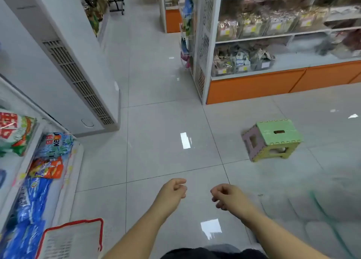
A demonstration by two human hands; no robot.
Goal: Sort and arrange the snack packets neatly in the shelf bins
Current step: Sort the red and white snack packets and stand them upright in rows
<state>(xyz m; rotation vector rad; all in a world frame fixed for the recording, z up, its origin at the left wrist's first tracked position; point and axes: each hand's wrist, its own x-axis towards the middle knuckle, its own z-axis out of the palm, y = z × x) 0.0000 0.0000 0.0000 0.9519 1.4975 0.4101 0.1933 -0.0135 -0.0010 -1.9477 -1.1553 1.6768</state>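
Step in hand: judging by the empty hands and the open floor, this is the approach to the shelf, with no packet picked up yet.
Left hand (173, 189): released, fingers loosely curled, holding nothing. It is left of the stool (272, 139) and nearer the camera.
Right hand (224, 196): also loose and empty, left of the stool and nearer the camera.
Snack packets (240, 58): beyond the stool, in the shelf bins (261, 65) on the lowest white shelf above the orange base. Several seem to lean or lie crooked, but blur hides the detail.
Other bags (46, 167): far left of the stool, on a low rack. I cannot tell whether they belong to this job.
Basket (74, 222): white with a red rim, far left of the stool and closest to the camera.
Stool: standing on the floor, well apart from both hands, between the person and the shelf.
Doing it well: the bins sit low, so pulling the stool up in front of them would likely steady the work. Handle one bin at a time, group like with like, and stand packets upright with fronts facing out.
Watch for: catching a foot on the stool, and the glossy floor tiles.
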